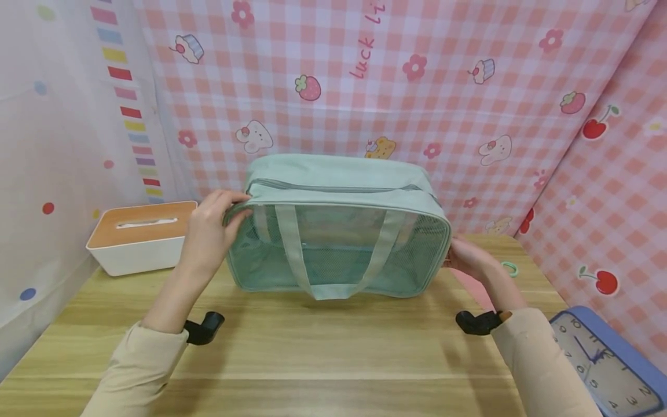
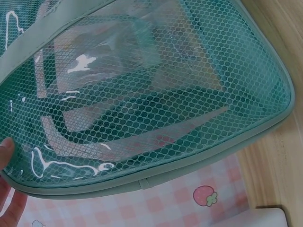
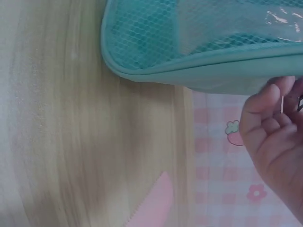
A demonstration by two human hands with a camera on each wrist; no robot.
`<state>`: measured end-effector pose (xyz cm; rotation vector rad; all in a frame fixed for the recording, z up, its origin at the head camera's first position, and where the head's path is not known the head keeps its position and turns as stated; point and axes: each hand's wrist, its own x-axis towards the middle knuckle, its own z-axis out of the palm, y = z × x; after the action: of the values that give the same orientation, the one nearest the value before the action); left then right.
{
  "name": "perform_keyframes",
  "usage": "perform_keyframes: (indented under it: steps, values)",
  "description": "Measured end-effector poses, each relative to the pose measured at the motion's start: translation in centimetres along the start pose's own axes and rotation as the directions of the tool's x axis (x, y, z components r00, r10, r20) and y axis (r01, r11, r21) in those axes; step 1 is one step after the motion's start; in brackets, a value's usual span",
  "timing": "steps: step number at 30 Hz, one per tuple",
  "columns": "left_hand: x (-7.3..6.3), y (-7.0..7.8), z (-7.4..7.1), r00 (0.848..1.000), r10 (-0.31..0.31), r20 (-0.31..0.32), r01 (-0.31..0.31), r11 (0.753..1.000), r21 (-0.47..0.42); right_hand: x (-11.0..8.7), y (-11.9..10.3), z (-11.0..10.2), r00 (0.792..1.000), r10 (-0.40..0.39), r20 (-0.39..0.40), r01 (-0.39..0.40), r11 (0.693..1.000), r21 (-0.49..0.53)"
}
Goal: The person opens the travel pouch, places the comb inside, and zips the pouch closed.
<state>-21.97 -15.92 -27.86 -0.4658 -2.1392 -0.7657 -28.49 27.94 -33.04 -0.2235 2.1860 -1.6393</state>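
A mint-green mesh tote bag (image 1: pixel 339 249) stands upright on the wooden table, its front strap handle (image 1: pixel 376 255) hanging down. A grey zipper (image 1: pixel 339 188) runs along its top. My left hand (image 1: pixel 211 226) pinches the upper left corner of the bag, thumb in front of the edge. At the bag's right side, my right hand (image 1: pixel 471 259) has its fingers curled against the side panel. In the right wrist view a small dark metal piece (image 3: pixel 300 102) shows among those fingers, mostly hidden by them. Pale and clear items (image 2: pixel 99 56) show through the mesh.
A white tissue box (image 1: pixel 140 260) with a wooden lid stands at the left. Behind the right hand lie a pink flat piece (image 1: pixel 474 286) and a small green ring (image 1: pixel 510 268). A blue-framed clock (image 1: pixel 607 359) leans at the right front. Checked cloth (image 1: pixel 339 127) hangs behind.
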Motion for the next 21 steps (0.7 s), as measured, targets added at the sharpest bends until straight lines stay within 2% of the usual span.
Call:
perform_keyframes:
  steps: [4,7,9,15,21]
  values:
    - [0.0,0.1,0.1,1.000,0.001,-0.004,-0.001,1.000,-0.003,-0.4,-0.6,-0.7,0.997,0.026,-0.078,-0.024,0.999,0.035]
    - [-0.1,0.1,0.1,1.000,0.000,-0.004,0.000,1.000,-0.005,-0.7,-1.2,-1.1,0.987,0.058,-0.151,-0.053,0.998,0.038]
    - [-0.1,0.1,0.1,1.000,-0.003,-0.005,0.003,1.000,-0.008,-0.9,-1.5,-1.4,0.979,0.090,-0.182,-0.076,0.994,0.082]
    - [-0.1,0.2,0.0,1.000,-0.004,-0.007,0.004,1.000,-0.011,-1.3,-2.5,-1.9,0.974,0.156,-0.161,-0.099,0.943,0.317]
    - [-0.2,0.2,0.1,1.000,-0.007,-0.005,0.007,1.000,-0.012,-1.3,-2.9,-2.0,0.968,0.175,-0.177,-0.086,0.903,0.421]
